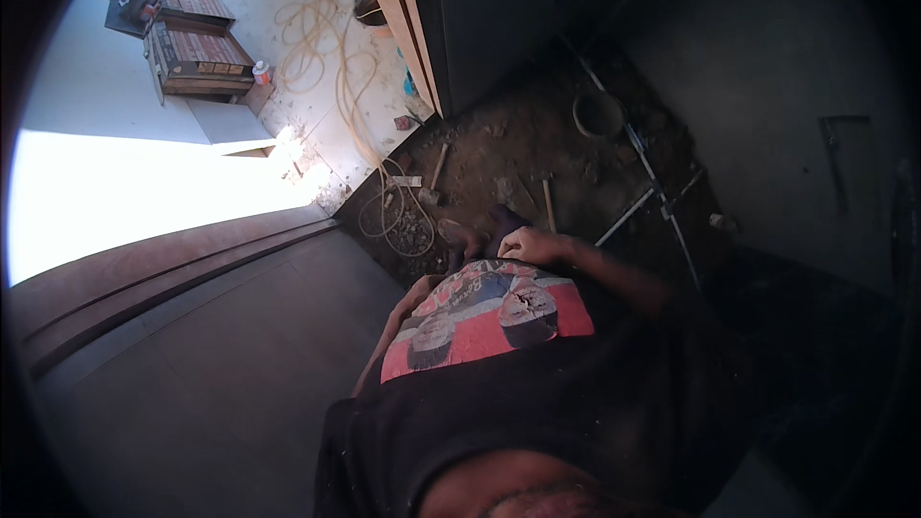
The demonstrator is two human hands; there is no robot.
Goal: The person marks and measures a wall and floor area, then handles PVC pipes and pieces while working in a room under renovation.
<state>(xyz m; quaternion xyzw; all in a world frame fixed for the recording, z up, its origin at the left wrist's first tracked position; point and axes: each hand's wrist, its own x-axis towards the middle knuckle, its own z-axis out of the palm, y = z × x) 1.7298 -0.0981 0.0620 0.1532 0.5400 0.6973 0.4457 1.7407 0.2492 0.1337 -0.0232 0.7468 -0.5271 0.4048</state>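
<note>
My right hand (524, 245) is in front of my waist, at the lower edge of my black printed T-shirt (480, 326). Its fingers are curled inward; whatever they hold, if anything, cannot be made out. On the left, my left hand (428, 283) hangs beside the shirt, its fingers mostly hidden behind the cloth. Below my hands, my feet stand on dark, broken earth (489, 158). Just beyond them lie a hammer (438, 171) with a pale handle and a second wooden handle (549, 203). Neither hand touches these tools.
Thin pale pipes (645, 165) cross the earth at the right, beside a round bucket (598, 115). A long hose (350, 101) runs in through the doorway from the bright floor outside. Stacked boxes (201, 53) stand out there. A wooden door frame (398, 14) and dark walls surround me.
</note>
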